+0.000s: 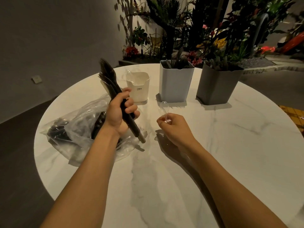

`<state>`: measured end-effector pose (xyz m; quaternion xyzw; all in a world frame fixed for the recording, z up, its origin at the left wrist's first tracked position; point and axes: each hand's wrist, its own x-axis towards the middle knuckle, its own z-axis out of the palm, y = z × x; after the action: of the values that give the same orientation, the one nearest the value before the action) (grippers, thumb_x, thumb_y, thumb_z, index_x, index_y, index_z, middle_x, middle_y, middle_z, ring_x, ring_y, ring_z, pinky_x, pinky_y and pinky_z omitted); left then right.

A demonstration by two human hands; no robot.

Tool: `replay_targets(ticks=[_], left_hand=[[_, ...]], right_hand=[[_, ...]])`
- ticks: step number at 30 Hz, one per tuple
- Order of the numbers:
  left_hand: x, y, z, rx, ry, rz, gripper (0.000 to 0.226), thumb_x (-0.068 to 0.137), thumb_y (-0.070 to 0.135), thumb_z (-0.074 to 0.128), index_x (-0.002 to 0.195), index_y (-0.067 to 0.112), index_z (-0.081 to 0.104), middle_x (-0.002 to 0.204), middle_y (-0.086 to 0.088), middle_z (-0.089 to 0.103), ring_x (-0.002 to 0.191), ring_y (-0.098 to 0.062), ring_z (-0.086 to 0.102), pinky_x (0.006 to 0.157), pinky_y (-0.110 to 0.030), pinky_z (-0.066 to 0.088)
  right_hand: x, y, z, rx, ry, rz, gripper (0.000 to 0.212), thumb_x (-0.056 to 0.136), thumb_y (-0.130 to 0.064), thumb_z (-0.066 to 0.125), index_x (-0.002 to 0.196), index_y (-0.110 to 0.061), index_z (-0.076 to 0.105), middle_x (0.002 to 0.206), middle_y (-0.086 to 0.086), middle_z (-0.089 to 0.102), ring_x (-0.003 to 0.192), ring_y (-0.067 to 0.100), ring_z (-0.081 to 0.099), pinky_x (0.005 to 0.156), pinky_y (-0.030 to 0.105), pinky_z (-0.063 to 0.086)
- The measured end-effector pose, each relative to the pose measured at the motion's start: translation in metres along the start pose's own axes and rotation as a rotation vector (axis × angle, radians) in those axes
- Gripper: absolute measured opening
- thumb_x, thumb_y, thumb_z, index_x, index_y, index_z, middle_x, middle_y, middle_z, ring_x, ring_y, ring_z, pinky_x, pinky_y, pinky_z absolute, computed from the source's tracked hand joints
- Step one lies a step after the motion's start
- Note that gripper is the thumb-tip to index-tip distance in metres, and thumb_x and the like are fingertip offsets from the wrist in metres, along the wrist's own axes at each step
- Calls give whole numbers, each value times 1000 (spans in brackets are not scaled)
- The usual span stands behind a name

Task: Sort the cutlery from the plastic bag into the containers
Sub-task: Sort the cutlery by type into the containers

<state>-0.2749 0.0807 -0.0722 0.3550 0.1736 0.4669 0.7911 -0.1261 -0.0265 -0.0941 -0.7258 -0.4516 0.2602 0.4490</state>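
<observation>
Head view: both grips are loaded.

- Left grip (120, 112) is clenched round a black bundle (109, 79) of cutlery. Its long axis is tilted, with the butt ends low and near me and the working ends up and far-left. They look like forks, but the tips are blurred.
- Right grip (172, 127) pinches the handle of a clear spoon (164, 106) at the fingertips. The bowl is up and points away from me. There may be more than one spoon stacked; I can't tell.
- The bag (79, 125) lies on the counter (230, 153) under my left forearm, with more black pieces inside.
- Three containers stand in a row at the far side: white cup (139, 94), pale bin (174, 86) and dark bin (215, 89).
  - The white cup seems to hold a clear spoon already.
  - The pale bin shows black forks.
  - The dark bin holds greyish pieces, type unclear.

The move turns on one relation. The white cup sits ahead and left of the right grip, and the left fist with the bundle is just beside the cup's near-left side. The pale bin is almost straight ahead of the spoon and is the wrong target.

My call is that the spoon goes to the white cup by a short diagonal reach, entering from the cup's right. The risk is clipping the left knuckles.
</observation>
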Motion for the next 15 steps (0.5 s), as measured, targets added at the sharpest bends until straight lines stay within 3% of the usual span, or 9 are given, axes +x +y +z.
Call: replay_targets(ticks=[3, 6, 11, 15], left_hand=[[0, 1, -3, -18, -5, -13, 14, 97, 15, 48, 106, 19, 58, 59, 7, 31, 45, -6, 30, 53, -24, 31], [0, -2, -3, -11, -41, -28, 17, 90, 14, 46, 103, 18, 57, 57, 8, 29, 43, -5, 28, 52, -25, 25], [-1, -5, -4, -116, -236, -92, 18, 75, 14, 49, 91, 19, 55, 53, 10, 31, 39, -4, 31, 48, -22, 32], [-5, -6, -3, -203, -449, -203, 25, 70, 14, 57, 95, 16, 54, 54, 10, 32, 38, -4, 34, 48, -22, 32]], right_hand=[[0, -1, 6, -76, -10, -36, 20, 98, -20, 61, 114, -16, 72, 116, -2, 69, 102, 16, 66, 82, 25, 53], [-3, -8, 9, 40, -46, -66, 19, 100, -29, 60, 114, -20, 71, 113, -6, 69, 101, 12, 64, 77, 17, 50], [-9, -13, 13, 311, -132, -99, 15, 99, -40, 60, 106, -29, 68, 79, -20, 60, 65, 1, 54, 54, 9, 39], [-10, -16, 12, 401, -77, -107, 13, 99, -34, 61, 105, -25, 68, 69, -20, 58, 57, 1, 54, 50, 8, 39]])
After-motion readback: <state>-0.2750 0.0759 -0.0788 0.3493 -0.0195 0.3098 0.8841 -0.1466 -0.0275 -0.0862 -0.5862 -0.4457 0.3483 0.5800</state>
